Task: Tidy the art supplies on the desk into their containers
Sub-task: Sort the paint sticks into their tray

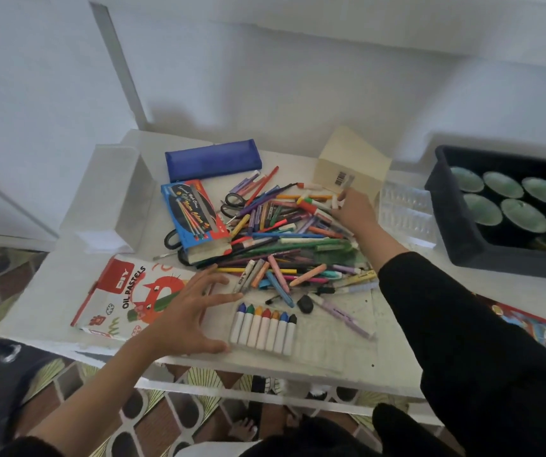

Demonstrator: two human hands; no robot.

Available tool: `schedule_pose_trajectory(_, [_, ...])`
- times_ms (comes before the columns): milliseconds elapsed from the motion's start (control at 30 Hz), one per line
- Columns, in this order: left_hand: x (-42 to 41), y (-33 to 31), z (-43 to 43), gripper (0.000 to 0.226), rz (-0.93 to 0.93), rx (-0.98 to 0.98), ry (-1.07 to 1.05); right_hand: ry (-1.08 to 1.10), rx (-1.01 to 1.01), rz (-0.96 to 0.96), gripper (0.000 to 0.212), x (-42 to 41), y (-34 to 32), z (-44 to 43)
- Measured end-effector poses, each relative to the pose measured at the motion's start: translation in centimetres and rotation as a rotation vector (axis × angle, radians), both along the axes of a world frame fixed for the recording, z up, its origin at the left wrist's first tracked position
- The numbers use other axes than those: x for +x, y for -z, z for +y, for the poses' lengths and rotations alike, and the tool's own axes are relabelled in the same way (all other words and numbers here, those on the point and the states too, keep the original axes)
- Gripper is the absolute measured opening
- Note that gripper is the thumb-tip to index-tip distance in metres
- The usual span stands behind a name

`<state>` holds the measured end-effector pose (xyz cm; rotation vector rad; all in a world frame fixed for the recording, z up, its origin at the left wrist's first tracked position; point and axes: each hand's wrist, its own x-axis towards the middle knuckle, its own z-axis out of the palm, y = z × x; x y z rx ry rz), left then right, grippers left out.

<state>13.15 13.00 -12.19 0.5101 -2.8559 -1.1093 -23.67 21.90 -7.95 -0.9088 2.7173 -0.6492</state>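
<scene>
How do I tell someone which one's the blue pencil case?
On the white desk, look past the heap of pens toward the wall. The pencil case lies flat there: plain dark blue, unlike the printed blue box just in front of it.

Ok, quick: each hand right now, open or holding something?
Left hand: open, fingers spread over the oil pastels box.
Right hand: touching a white stick in the pile; grip cannot be told.

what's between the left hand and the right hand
A heap of pens and pastel sticks, between left hand and right hand, in the head view.
</scene>
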Motion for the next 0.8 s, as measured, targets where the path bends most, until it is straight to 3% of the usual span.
schedule_pose_trajectory(133, [0.0, 0.0, 0.1, 0.071, -0.007, -0.014, -0.004, 0.038, -0.041, -0.031, 0.037, -0.5, 0.2, 0.1])
schedule_pose_trajectory(300, [-0.1, 0.1, 0.3, 0.070, 0.007, -0.014, -0.013, 0.181, -0.281, -0.125, 0.022, -0.4, -0.2, 1.5])
schedule_pose_trajectory(500, [-0.2, -0.2, 0.6, 0.072, 0.008, -0.045, 0.005, 0.352, -0.562, -0.314, 0.022, 5.0, -2.0, 6.0])
schedule_pose_trajectory(800, [-0.2, 0.3, 0.3, 0.080, 0.022, -0.087, 0.012, 0.299, -0.782, -0.517, 0.012, 14.3, -2.5, 13.8])
